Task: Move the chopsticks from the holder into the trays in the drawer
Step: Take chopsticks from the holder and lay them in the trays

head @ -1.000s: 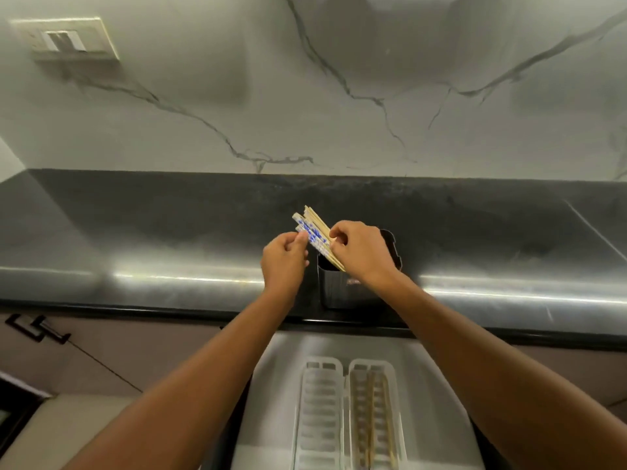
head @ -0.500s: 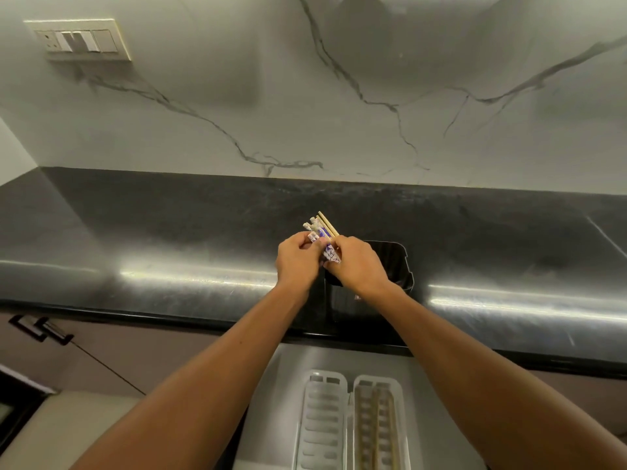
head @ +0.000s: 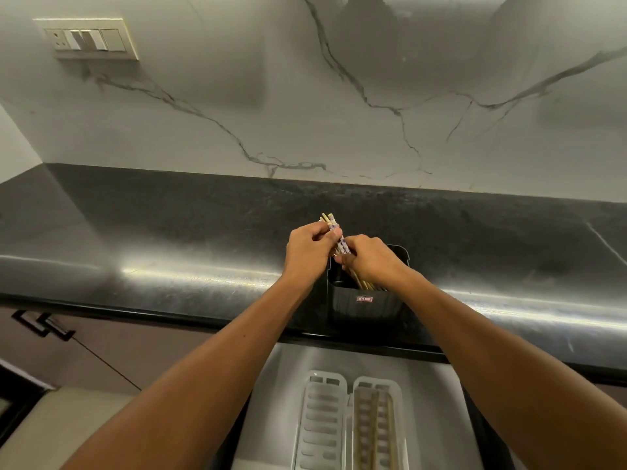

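Left hand (head: 310,251) curled around the upper ends of the chopsticks (head: 334,232), patterned tips poking out at its 1 o'clock. Right hand (head: 369,259), touching the left at its 3 o'clock, pinched closed on the same bundle lower down; thin ends dipping into the black holder (head: 366,303) on the dark counter (head: 169,232). At 6 o'clock of the holder, an open drawer (head: 271,401) with two trays: left tray (head: 320,418) bare, right tray (head: 376,425) with wooden chopsticks lying lengthwise.
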`<state>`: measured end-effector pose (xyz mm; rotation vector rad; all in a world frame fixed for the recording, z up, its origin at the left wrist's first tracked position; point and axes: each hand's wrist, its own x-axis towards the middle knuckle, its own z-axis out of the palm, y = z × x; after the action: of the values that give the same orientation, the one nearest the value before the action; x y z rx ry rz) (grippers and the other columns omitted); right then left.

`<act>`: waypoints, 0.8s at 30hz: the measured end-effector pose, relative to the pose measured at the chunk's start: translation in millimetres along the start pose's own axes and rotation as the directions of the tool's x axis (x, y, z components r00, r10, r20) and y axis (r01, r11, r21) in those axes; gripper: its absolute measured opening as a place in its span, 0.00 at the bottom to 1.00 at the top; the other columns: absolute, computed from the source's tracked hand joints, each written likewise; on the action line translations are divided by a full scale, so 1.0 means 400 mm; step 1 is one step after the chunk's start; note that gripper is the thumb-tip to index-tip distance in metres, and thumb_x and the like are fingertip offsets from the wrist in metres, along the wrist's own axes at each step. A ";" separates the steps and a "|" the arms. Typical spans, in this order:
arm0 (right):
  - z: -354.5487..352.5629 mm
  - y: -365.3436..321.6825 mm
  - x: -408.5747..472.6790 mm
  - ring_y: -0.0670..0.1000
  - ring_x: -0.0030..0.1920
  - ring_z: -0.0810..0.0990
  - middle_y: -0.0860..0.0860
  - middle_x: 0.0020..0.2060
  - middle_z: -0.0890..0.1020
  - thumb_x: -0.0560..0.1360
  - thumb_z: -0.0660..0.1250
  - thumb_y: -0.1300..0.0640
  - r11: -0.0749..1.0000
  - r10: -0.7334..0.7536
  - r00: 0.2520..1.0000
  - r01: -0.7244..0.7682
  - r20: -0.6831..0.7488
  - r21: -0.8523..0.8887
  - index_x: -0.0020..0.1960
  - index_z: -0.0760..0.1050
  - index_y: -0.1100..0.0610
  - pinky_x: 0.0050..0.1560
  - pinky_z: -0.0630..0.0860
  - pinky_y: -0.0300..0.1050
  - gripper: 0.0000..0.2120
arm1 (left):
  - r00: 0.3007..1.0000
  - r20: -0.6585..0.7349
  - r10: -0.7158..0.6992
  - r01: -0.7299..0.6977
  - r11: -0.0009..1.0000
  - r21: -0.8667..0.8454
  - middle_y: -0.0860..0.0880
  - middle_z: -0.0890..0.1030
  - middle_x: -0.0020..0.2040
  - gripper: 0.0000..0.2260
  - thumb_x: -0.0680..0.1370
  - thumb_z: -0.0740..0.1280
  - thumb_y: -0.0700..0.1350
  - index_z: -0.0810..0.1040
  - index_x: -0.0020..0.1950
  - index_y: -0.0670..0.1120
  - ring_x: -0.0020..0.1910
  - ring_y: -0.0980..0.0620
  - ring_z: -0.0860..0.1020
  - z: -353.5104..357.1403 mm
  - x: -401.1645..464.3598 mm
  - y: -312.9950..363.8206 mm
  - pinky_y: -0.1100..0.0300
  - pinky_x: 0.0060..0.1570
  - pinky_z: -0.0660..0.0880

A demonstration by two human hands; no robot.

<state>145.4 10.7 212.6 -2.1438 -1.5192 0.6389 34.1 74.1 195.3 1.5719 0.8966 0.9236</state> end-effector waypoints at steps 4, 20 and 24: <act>-0.022 -0.002 0.002 0.48 0.39 0.79 0.53 0.44 0.81 0.80 0.61 0.54 0.999 -0.007 0.998 0.004 -0.068 -0.048 0.56 0.73 0.58 0.40 0.75 0.40 0.10 | 1.000 -0.020 -0.015 0.015 1.000 0.013 0.49 0.85 0.43 0.08 0.79 0.65 0.45 0.83 0.51 0.48 0.45 0.49 0.83 -0.004 -0.003 0.000 0.44 0.53 0.79; -0.300 -0.119 -0.015 0.51 0.40 0.85 0.56 0.41 0.83 0.81 0.58 0.58 0.863 -0.003 0.966 0.134 -0.260 0.488 0.53 0.71 0.61 0.35 0.81 0.40 0.07 | 0.923 0.384 -0.011 0.089 0.978 -0.186 0.45 0.83 0.50 0.09 0.83 0.57 0.45 0.76 0.57 0.48 0.50 0.49 0.83 0.043 -0.057 0.080 0.54 0.53 0.80; -0.291 -0.103 -0.027 0.52 0.39 0.85 0.57 0.42 0.84 0.81 0.58 0.59 0.775 0.055 0.974 0.097 -0.219 0.624 0.52 0.71 0.59 0.42 0.83 0.46 0.05 | 0.849 0.524 -0.071 0.265 0.915 -0.305 0.43 0.83 0.46 0.09 0.82 0.59 0.44 0.76 0.57 0.42 0.44 0.48 0.84 0.044 -0.081 0.102 0.52 0.50 0.82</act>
<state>180.8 3.2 331.1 -1.6041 -1.0036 0.7397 39.8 31.3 229.1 1.2872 0.4445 0.4723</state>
